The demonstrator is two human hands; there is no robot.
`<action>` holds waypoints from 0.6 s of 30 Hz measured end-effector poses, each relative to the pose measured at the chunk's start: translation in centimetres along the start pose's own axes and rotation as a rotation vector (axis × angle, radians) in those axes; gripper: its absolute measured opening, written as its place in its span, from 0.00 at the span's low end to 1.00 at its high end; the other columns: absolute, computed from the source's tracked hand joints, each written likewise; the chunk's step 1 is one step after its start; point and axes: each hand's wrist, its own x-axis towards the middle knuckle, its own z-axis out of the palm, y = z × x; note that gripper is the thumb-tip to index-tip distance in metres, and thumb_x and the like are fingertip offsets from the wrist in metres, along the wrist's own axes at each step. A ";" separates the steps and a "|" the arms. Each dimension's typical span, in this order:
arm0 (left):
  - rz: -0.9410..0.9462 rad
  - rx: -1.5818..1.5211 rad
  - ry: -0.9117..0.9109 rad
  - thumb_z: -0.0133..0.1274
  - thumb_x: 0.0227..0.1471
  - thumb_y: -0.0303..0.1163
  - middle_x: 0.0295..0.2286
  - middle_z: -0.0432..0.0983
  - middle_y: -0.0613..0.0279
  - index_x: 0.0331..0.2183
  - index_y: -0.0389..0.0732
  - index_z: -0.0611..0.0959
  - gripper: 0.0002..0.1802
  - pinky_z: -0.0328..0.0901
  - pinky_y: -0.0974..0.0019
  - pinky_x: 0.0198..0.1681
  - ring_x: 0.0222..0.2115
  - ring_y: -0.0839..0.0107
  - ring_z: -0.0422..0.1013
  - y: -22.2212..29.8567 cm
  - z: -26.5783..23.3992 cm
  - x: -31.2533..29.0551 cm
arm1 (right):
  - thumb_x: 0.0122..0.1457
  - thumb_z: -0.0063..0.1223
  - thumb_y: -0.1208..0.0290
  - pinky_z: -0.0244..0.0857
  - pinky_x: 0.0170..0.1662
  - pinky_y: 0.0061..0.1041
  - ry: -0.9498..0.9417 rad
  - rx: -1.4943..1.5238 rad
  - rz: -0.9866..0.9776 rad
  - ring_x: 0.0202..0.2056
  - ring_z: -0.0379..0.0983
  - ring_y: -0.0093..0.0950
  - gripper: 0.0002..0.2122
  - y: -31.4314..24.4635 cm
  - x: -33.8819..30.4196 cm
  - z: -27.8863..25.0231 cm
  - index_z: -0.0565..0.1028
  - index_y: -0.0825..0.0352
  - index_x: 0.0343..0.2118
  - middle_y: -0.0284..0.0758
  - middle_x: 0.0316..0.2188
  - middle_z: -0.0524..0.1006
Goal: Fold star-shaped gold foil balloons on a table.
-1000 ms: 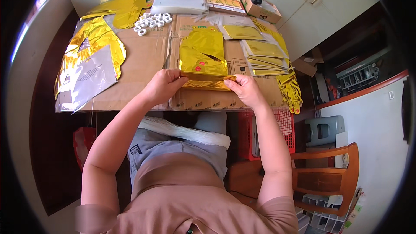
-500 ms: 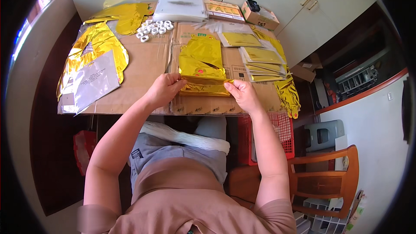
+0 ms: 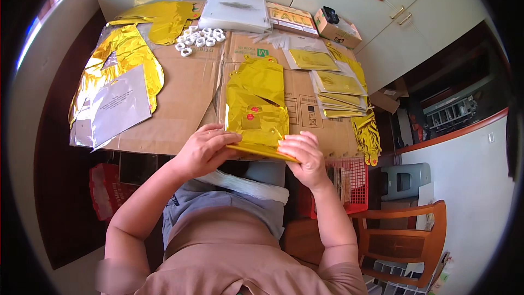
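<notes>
A flat gold foil balloon [image 3: 255, 90] with small red spots lies on the cardboard-covered table in front of me. Its near end is folded into a narrow strip at the table's front edge. My left hand [image 3: 203, 150] holds the left end of that fold, thumb underneath and fingers on top. At the right end, my right hand [image 3: 305, 155] grips the same fold with its fingers bent over the foil. The undersides of both grips are hidden.
White rings [image 3: 201, 38] lie in a heap behind a bagged gold balloon [image 3: 154, 79] on the left. Clear sleeves [image 3: 232, 11] are stacked at the back. Thin gold packets [image 3: 338, 90] overlap on the right. Beside the table stand a red crate [image 3: 357, 186] and a wooden chair [image 3: 404, 240].
Both hands have come nearer to me and lower, drawing the fold to the table's front edge. Their pinching grips have become fingers laid over the fold. The view has shifted slightly.
</notes>
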 end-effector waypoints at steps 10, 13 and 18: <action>0.027 0.154 -0.188 0.67 0.37 0.27 0.53 0.75 0.53 0.56 0.40 0.75 0.40 0.60 0.47 0.62 0.57 0.55 0.69 0.6 -1.2 0.8 | 0.42 0.63 0.83 0.67 0.53 0.38 0.018 0.066 0.015 0.46 0.78 0.33 0.16 -3.1 -0.7 -1.1 0.82 0.61 0.37 0.31 0.41 0.83; 0.053 0.120 -0.203 0.67 0.38 0.28 0.52 0.76 0.52 0.56 0.39 0.76 0.39 0.62 0.49 0.60 0.55 0.55 0.71 1.2 -0.8 1.3 | 0.42 0.62 0.84 0.68 0.51 0.37 0.024 0.130 0.044 0.46 0.79 0.33 0.16 -3.3 -0.5 -1.7 0.82 0.62 0.36 0.32 0.41 0.82; 0.088 0.093 -0.174 0.68 0.42 0.29 0.50 0.78 0.51 0.53 0.37 0.78 0.34 0.66 0.54 0.56 0.52 0.57 0.74 -0.1 0.9 0.6 | 0.42 0.61 0.86 0.71 0.48 0.35 -0.010 0.204 0.066 0.43 0.79 0.35 0.16 -3.4 -0.6 -2.1 0.82 0.64 0.36 0.34 0.39 0.82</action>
